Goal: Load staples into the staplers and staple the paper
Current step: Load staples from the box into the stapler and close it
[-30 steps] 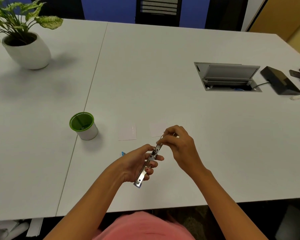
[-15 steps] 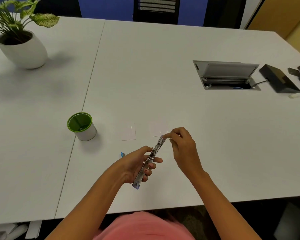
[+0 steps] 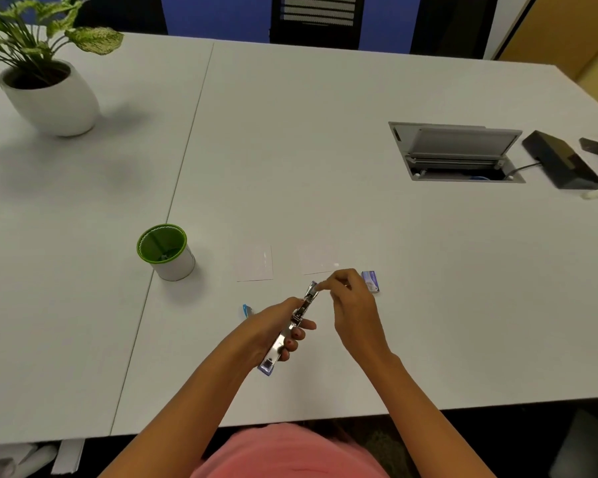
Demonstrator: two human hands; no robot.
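My left hand (image 3: 273,331) grips a metal stapler (image 3: 292,327) swung fully open, its long body running from near my wrist up to the far right. My right hand (image 3: 351,305) is pinched at the stapler's far tip; whether a strip of staples sits between the fingers is too small to tell. A small purple staple box (image 3: 371,281) lies on the table just right of my right hand. Two small white paper slips (image 3: 255,263) (image 3: 316,258) lie flat beyond the hands. A blue item (image 3: 246,310) peeks out left of my left hand.
A green-rimmed white cup (image 3: 166,251) stands left of the papers. A potted plant (image 3: 49,88) is at the far left. An open cable hatch (image 3: 456,153) and a black device (image 3: 563,163) sit at the far right. The table's front edge (image 3: 325,417) is close below my arms.
My right hand has shifted slightly right along the stapler's tip, uncovering the purple staple box. The left hand keeps its hold on the open stapler.
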